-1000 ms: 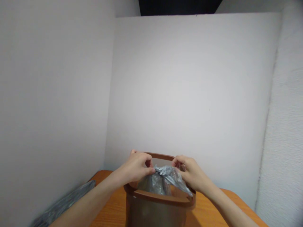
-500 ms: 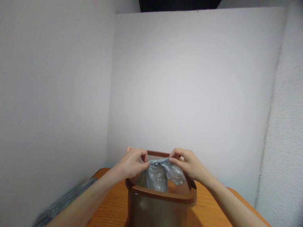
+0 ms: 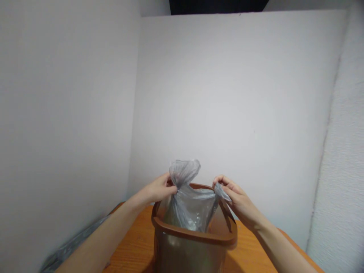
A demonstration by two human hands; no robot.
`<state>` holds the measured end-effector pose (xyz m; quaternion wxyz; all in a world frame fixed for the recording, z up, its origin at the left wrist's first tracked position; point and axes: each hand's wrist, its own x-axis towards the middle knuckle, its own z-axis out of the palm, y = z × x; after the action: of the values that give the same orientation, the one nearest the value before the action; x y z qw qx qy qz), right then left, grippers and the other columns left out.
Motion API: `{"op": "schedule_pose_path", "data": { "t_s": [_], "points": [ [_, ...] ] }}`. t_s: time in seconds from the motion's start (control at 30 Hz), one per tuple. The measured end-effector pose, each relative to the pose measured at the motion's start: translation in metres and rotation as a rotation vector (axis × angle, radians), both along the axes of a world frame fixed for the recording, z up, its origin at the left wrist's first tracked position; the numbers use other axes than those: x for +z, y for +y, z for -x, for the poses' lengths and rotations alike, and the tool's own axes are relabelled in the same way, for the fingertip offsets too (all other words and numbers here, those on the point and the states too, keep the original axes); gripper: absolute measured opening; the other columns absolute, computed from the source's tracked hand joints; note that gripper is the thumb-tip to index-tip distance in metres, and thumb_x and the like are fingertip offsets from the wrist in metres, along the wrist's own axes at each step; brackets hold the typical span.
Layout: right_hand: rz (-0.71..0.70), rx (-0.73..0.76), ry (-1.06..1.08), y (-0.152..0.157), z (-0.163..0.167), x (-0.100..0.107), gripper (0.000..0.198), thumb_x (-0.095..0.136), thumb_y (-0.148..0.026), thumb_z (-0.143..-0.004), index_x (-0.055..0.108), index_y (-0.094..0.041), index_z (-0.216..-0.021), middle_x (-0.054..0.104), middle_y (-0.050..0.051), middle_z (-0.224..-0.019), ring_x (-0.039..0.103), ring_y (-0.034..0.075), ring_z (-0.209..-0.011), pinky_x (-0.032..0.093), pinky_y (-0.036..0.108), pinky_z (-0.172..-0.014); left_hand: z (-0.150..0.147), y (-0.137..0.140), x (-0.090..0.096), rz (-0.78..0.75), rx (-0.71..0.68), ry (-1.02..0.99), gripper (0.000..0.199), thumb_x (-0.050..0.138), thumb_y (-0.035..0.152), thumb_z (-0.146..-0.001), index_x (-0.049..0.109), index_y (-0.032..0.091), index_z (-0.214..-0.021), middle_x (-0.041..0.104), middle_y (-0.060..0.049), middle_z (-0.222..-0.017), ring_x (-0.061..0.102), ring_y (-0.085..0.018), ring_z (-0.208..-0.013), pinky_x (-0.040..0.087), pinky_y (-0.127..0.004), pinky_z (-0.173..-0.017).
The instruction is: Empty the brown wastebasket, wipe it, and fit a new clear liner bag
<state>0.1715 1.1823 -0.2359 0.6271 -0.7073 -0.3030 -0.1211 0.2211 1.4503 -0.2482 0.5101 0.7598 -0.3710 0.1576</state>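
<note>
A thin grey plastic bag [image 3: 196, 204] hangs down into a brown trash bin [image 3: 193, 236] that stands in front of me. My left hand [image 3: 162, 186] pinches the bag's left upper part, and a loose flap of plastic fans up above those fingers. On the other side my right hand [image 3: 231, 192] grips the right upper corner, with a short end of plastic sticking out past the fingers. Between both hands the bag's edge is stretched across, just above the bin's opening. The bottom of the bag is hidden behind the bin's front rim.
The bin stands on an orange-brown wooden table [image 3: 133, 242]. A dark grey crumpled plastic bundle [image 3: 76, 240] lies along the table's left side, partly behind my left forearm. White walls [image 3: 233, 94] enclose the table at the back and on both sides.
The twisted top of the bag has come apart into two separately held ends. My hands have moved wider apart, and a plastic flap now stands up by my left hand.
</note>
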Motion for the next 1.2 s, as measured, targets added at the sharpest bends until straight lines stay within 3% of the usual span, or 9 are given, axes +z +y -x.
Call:
{"op": "schedule_pose_path", "data": {
  "t_s": [0.17, 0.43, 0.6, 0.67, 0.77, 0.87, 0.93, 1.03, 1.2],
  "points": [
    [0.264, -0.044, -0.122, -0.001, -0.001, -0.004, 0.021, 0.049, -0.038, -0.093, 0.056, -0.022, -0.083, 0.048, -0.003, -0.074, 0.039, 0.013, -0.065, 0.032, 0.027, -0.061, 0.003, -0.007, -0.008, 0.006, -0.011, -0.017, 0.024, 0.066, 0.026, -0.068, 0.070, 0.015, -0.089, 0.074, -0.005, -0.091, 0.064, -0.024, -0.093, 0.050, -0.031, -0.084],
    [0.337, -0.185, -0.282, -0.047, 0.017, -0.004, 0.027, 0.042, -0.033, -0.094, 0.055, -0.023, -0.072, 0.063, 0.004, -0.109, 0.053, 0.024, -0.108, 0.035, 0.036, -0.092, 0.039, 0.040, -0.023, 0.053, 0.263, -0.036, 0.021, 0.062, 0.031, -0.076, 0.068, 0.016, -0.090, 0.075, -0.007, -0.094, 0.066, -0.027, -0.093, 0.050, -0.039, -0.088],
    [0.347, -0.373, -0.446, -0.047, 0.036, 0.000, 0.022, 0.045, -0.047, -0.097, 0.058, -0.029, -0.099, 0.061, 0.001, -0.117, 0.052, 0.024, -0.115, 0.034, 0.038, -0.096, 0.081, 0.050, -0.021, 0.123, 0.549, -0.452, 0.028, 0.059, 0.031, -0.088, 0.053, 0.022, -0.115, 0.062, -0.007, -0.120, 0.054, -0.024, -0.117, 0.040, -0.043, -0.104],
    [0.463, -0.438, -0.531, -0.040, 0.040, 0.003, 0.025, 0.053, -0.048, -0.093, 0.055, -0.032, -0.111, 0.059, 0.001, -0.121, 0.051, 0.023, -0.117, 0.034, 0.039, -0.099, 0.093, 0.046, -0.011, -0.059, 0.471, -0.656, 0.026, 0.055, 0.026, -0.094, 0.051, 0.025, -0.119, 0.059, -0.005, -0.125, 0.052, -0.020, -0.120, 0.038, -0.038, -0.105],
    [0.700, -0.554, -0.597, -0.030, 0.040, 0.003, 0.046, 0.068, -0.042, -0.085, 0.051, -0.032, -0.126, 0.059, 0.003, -0.122, 0.049, 0.026, -0.118, 0.033, 0.044, -0.101, 0.097, 0.039, 0.004, -0.501, 0.378, -0.753, 0.028, 0.066, 0.031, -0.090, 0.055, 0.027, -0.116, 0.062, -0.002, -0.120, 0.054, -0.020, -0.115, 0.036, -0.037, -0.105],
    [0.831, -0.609, -0.617, -0.029, 0.037, -0.002, 0.019, 0.062, -0.028, -0.090, 0.060, -0.028, -0.109, 0.064, 0.004, -0.102, 0.054, 0.027, -0.104, 0.036, 0.047, -0.094, 0.085, 0.041, 0.004, -0.718, 0.538, -0.789, 0.019, 0.073, 0.031, -0.085, 0.061, 0.023, -0.097, 0.065, -0.001, -0.103, 0.058, -0.023, -0.104, 0.032, -0.045, -0.105],
    [0.826, -0.610, -0.649, -0.031, 0.039, -0.007, 0.010, 0.052, -0.022, -0.094, 0.061, -0.026, -0.093, 0.063, 0.004, -0.093, 0.055, 0.026, -0.097, 0.039, 0.046, -0.088, 0.080, 0.048, -0.003, -0.772, 0.614, -0.853, 0.009, 0.064, 0.025, -0.091, 0.060, 0.020, -0.084, 0.064, 0.000, -0.090, 0.060, -0.021, -0.091, 0.035, -0.045, -0.099],
    [0.751, -0.556, -0.742, -0.039, 0.050, -0.019, 0.012, 0.050, -0.020, -0.093, 0.058, -0.026, -0.089, 0.061, 0.005, -0.092, 0.056, 0.024, -0.094, 0.046, 0.041, -0.082, 0.090, 0.064, -0.019, -0.769, 0.643, -1.005, 0.021, 0.049, 0.020, -0.097, 0.060, 0.020, -0.079, 0.063, 0.000, -0.078, 0.057, -0.018, -0.073, 0.043, -0.038, -0.079],
    [0.771, -0.470, -0.793, -0.070, 0.062, -0.063, 0.015, 0.054, -0.018, -0.089, 0.061, -0.031, -0.093, 0.064, 0.006, -0.090, 0.065, 0.019, -0.080, 0.057, 0.027, -0.068, 0.122, 0.074, -0.058, -0.611, 0.596, -1.244, 0.035, 0.032, 0.013, -0.098, 0.065, 0.022, -0.090, 0.071, -0.005, -0.082, 0.062, -0.019, -0.071, 0.047, -0.030, -0.062]
  ]
}}
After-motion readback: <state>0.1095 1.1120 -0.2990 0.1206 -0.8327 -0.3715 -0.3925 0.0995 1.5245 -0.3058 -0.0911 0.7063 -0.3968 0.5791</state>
